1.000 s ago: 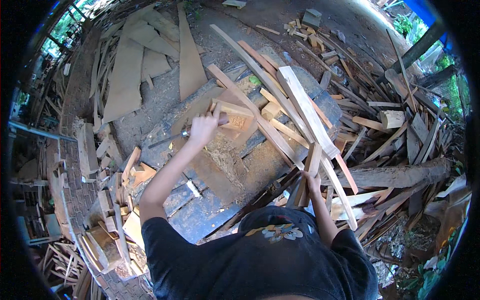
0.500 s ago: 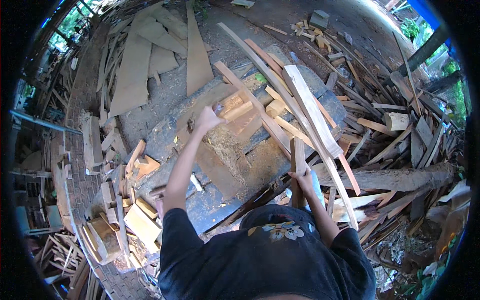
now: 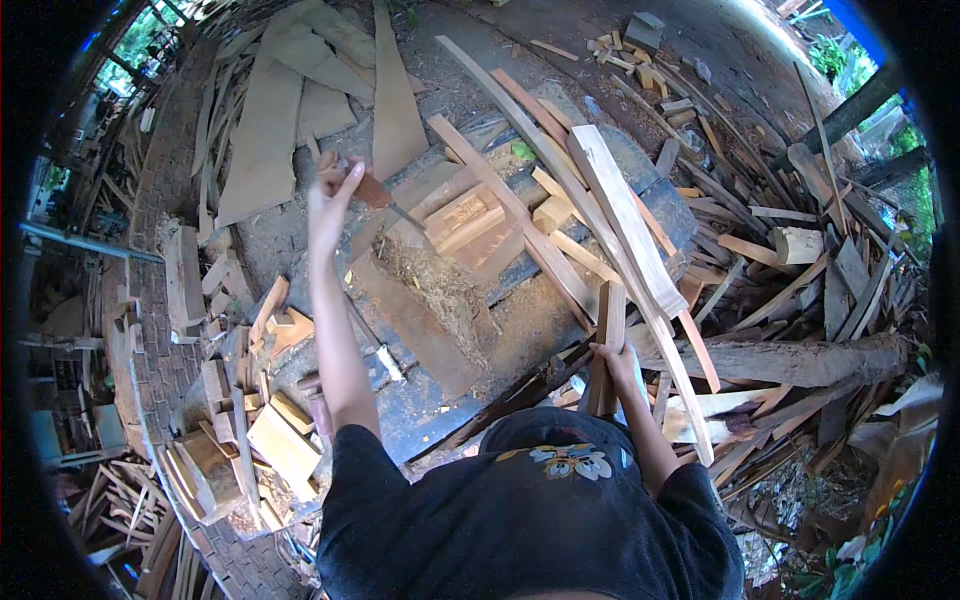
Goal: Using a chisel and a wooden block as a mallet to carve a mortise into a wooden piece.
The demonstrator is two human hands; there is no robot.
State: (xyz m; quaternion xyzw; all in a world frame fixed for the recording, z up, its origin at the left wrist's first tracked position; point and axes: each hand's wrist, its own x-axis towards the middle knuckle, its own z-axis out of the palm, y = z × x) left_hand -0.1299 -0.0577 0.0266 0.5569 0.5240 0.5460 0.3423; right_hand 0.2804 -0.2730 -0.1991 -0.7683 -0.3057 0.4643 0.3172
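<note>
My left hand is raised over the far left side of the dark work surface, its fingers closed round the reddish-brown handle of a chisel. The thin blade slants down toward a squared wooden block with a lighter, cut-out face. That block lies on a flat board strewn with sawdust and shavings. At the right, near my body, my right hand grips a thick squared length of wood, held roughly upright. Its lower end sits close to my shirt.
Long planks lie across the right side of the work surface. A white-ended tool rests near my left forearm. Wood offcuts are piled at the left, a large scrap heap at the right, and flat sheets beyond.
My left hand has moved left and away from the wooden block, and the chisel in it now shows. The squared length of wood in my right hand has shifted slightly right.
</note>
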